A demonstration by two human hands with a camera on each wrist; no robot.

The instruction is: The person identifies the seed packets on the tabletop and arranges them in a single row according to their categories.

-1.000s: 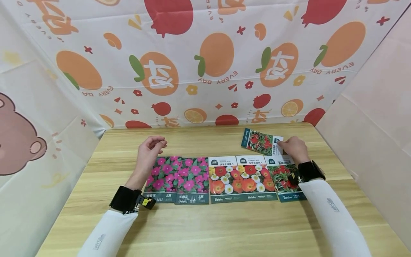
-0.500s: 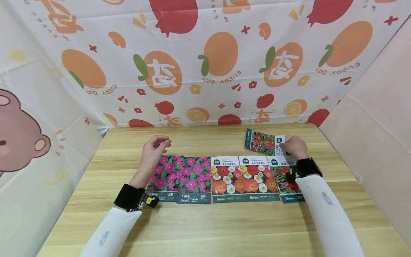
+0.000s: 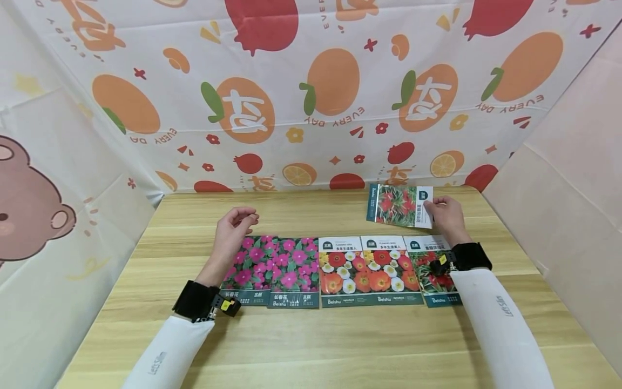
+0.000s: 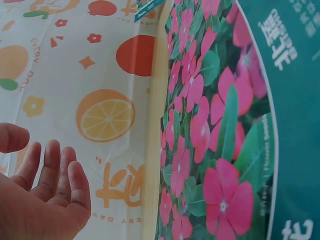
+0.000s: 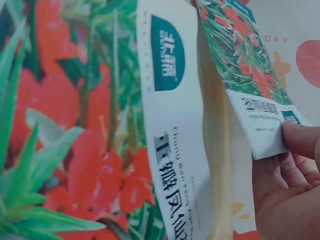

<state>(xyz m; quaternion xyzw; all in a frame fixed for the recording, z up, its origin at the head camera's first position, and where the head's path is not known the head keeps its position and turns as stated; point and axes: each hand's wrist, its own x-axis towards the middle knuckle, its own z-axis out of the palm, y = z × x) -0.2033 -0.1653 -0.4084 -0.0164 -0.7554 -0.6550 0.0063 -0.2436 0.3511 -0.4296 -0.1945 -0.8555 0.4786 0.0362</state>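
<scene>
Since the earlier frame the red-flower seed packet point(image 3: 400, 205) has come up off the table point(image 3: 311, 346), tilted at the far right. Right hand point(image 3: 448, 215) pinches its white end. Thin, light, floppy, glossy film: grip an edge, could slip. Left hand point(image 3: 232, 229) hovers loosely curled, empty, over the pink-flower packets point(image 3: 272, 267).

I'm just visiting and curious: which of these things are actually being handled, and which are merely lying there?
In hand:
- right hand, pinching the lifted red-flower seed packet
- left hand, hovering, holding nothing

Lying about:
- row of packets on the wooden table: two pink-flower packets, two orange-and-white ones, one red-flower packet
- fruit-print cloth behind
</scene>
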